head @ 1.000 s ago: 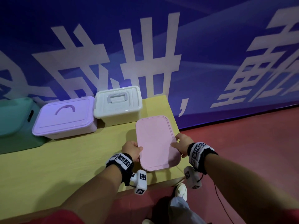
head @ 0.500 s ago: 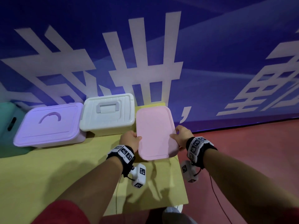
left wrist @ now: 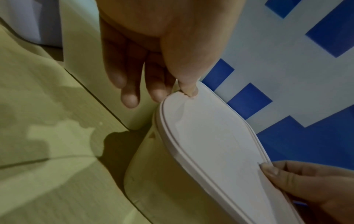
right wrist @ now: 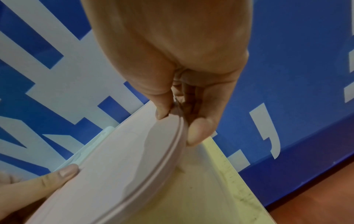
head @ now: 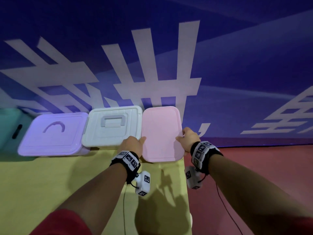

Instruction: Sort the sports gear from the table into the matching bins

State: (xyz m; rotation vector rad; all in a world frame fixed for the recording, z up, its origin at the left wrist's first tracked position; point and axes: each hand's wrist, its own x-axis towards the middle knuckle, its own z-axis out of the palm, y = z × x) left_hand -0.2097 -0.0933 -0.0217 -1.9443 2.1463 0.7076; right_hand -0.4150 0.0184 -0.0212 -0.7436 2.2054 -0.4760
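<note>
Both hands, left hand (head: 133, 145) and right hand (head: 189, 137), pinched the pink bin (head: 161, 133); it needed level, even setting beside the white bin (head: 112, 126).

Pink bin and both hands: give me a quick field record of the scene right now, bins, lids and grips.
pink bin: lidded, on the yellow table at its right end, right of the white bin
left hand: grips the pink bin's left rim, thumb on the lid
right hand: grips the pink bin's right rim, thumb on the lid
white bin: lid on, handle flat
purple bin: lid on, left of the white bin
green bin: far left, partly out of frame
sports gear: none visible
backdrop: blue wall with white characters
</note>
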